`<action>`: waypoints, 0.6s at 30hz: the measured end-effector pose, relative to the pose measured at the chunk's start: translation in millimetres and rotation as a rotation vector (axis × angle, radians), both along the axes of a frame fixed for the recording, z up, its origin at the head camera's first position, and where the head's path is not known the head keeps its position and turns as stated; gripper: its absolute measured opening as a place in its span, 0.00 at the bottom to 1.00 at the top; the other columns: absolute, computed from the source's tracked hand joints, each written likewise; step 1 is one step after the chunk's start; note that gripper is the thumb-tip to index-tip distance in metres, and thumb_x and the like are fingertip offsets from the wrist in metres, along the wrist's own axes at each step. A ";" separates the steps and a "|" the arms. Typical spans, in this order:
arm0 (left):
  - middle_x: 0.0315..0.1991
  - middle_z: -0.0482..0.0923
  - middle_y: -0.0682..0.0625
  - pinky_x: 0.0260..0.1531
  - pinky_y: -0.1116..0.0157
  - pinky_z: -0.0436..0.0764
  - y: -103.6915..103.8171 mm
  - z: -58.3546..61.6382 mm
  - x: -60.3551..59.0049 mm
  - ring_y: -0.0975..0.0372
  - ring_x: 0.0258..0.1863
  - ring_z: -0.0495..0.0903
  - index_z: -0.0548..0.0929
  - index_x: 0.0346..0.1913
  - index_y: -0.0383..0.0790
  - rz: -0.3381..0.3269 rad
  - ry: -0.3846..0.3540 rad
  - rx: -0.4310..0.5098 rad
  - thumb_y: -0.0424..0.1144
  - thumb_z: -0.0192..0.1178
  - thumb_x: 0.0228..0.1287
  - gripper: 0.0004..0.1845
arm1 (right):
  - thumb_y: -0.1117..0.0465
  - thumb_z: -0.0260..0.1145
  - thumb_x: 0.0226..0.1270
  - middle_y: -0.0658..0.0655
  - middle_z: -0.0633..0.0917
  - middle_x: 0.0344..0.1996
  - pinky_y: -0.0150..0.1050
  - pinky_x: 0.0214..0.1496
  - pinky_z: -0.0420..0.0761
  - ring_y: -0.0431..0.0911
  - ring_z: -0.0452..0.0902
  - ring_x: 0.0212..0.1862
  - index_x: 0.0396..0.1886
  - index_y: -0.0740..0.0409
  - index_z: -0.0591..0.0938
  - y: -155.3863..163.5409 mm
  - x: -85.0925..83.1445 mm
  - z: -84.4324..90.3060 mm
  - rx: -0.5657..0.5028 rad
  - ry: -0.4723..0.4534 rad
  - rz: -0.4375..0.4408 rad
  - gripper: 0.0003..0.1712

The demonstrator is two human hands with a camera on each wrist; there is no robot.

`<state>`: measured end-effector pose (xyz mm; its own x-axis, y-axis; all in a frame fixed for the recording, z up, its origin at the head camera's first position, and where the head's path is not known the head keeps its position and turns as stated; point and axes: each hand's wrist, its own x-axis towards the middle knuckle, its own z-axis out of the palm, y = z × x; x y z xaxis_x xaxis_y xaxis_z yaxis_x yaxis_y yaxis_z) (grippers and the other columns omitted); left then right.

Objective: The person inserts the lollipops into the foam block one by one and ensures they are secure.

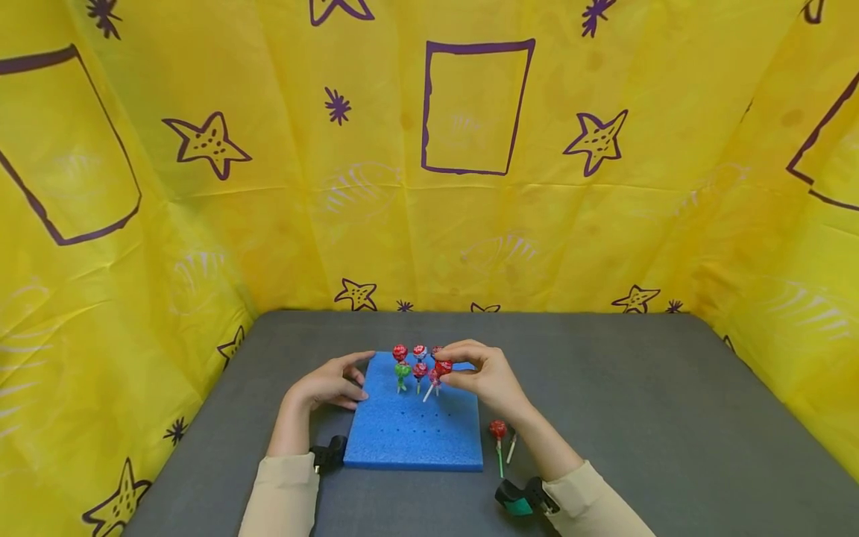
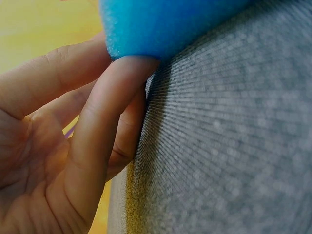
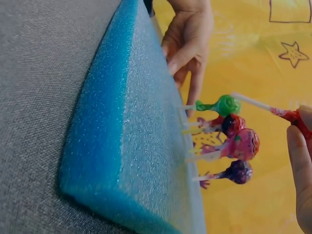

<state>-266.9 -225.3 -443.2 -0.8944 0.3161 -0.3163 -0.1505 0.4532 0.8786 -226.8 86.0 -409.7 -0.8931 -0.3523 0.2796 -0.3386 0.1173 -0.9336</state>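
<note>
A blue foam block (image 1: 416,432) with rows of small holes lies on the grey table (image 1: 637,403). Several wrapped lollipops stand in its far rows, among them a green one (image 1: 402,370) (image 3: 224,105) and red ones (image 1: 400,352) (image 3: 243,144). My right hand (image 1: 485,377) pinches a red lollipop (image 1: 443,368) by its head, its white stick (image 3: 253,101) slanting down toward the block. My left hand (image 1: 329,385) rests at the block's left edge, fingers (image 2: 105,122) straight against the foam (image 2: 165,24).
A loose red lollipop (image 1: 498,430) with a green stick and a bare white stick (image 1: 511,448) lie on the table right of the block. Yellow star-patterned sheeting (image 1: 470,149) walls in the back and both sides.
</note>
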 end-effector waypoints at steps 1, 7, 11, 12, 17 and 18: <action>0.38 0.72 0.44 0.30 0.63 0.88 -0.1 0.1 -0.2 0.60 0.30 0.81 0.61 0.75 0.43 0.001 0.000 0.000 0.27 0.68 0.56 0.44 | 0.65 0.73 0.58 0.60 0.84 0.52 0.33 0.46 0.87 0.35 0.81 0.50 0.50 0.63 0.86 -1.2 -0.5 0.3 0.000 0.002 0.007 0.18; 0.38 0.72 0.44 0.30 0.63 0.88 -0.4 0.0 -0.9 0.59 0.30 0.80 0.61 0.75 0.42 0.004 -0.002 -0.006 0.27 0.68 0.56 0.44 | 0.62 0.71 0.62 0.58 0.84 0.52 0.31 0.47 0.87 0.38 0.80 0.52 0.50 0.59 0.87 -11.1 -1.4 -1.5 0.043 0.047 0.046 0.16; 0.39 0.72 0.44 0.30 0.63 0.88 -0.5 0.4 -1.3 0.59 0.30 0.80 0.61 0.75 0.43 0.012 -0.008 -0.014 0.27 0.68 0.56 0.44 | 0.61 0.71 0.62 0.54 0.84 0.50 0.31 0.50 0.86 0.43 0.81 0.53 0.48 0.54 0.88 -21.7 -0.1 -4.1 0.072 0.075 0.047 0.13; 0.39 0.72 0.44 0.30 0.63 0.88 -0.4 0.5 -1.5 0.59 0.30 0.80 0.61 0.75 0.44 0.014 -0.009 -0.015 0.27 0.68 0.56 0.44 | 0.61 0.71 0.62 0.54 0.84 0.50 0.31 0.50 0.86 0.43 0.81 0.52 0.48 0.53 0.88 -24.5 0.3 -5.0 0.073 0.077 0.046 0.13; 0.39 0.73 0.43 0.31 0.63 0.88 0.8 0.2 -2.0 0.59 0.31 0.80 0.61 0.75 0.44 0.017 -0.012 -0.017 0.28 0.68 0.56 0.44 | 0.61 0.71 0.62 0.55 0.86 0.47 0.30 0.47 0.86 0.43 0.80 0.45 0.47 0.55 0.88 -34.5 1.9 -10.2 0.075 0.080 0.056 0.13; 0.39 0.73 0.43 0.31 0.63 0.88 1.1 0.1 -1.9 0.59 0.31 0.80 0.61 0.75 0.44 0.017 -0.013 -0.017 0.28 0.68 0.56 0.44 | 0.61 0.72 0.62 0.55 0.86 0.46 0.29 0.46 0.86 0.43 0.80 0.44 0.47 0.56 0.88 -35.8 1.6 -11.8 0.077 0.077 0.056 0.13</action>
<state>-268.8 -224.2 -443.1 -0.8955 0.2953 -0.3331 -0.1696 0.4656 0.8686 -225.2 50.1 -421.4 -0.8486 -0.4239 0.3165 -0.4166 0.1666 -0.8937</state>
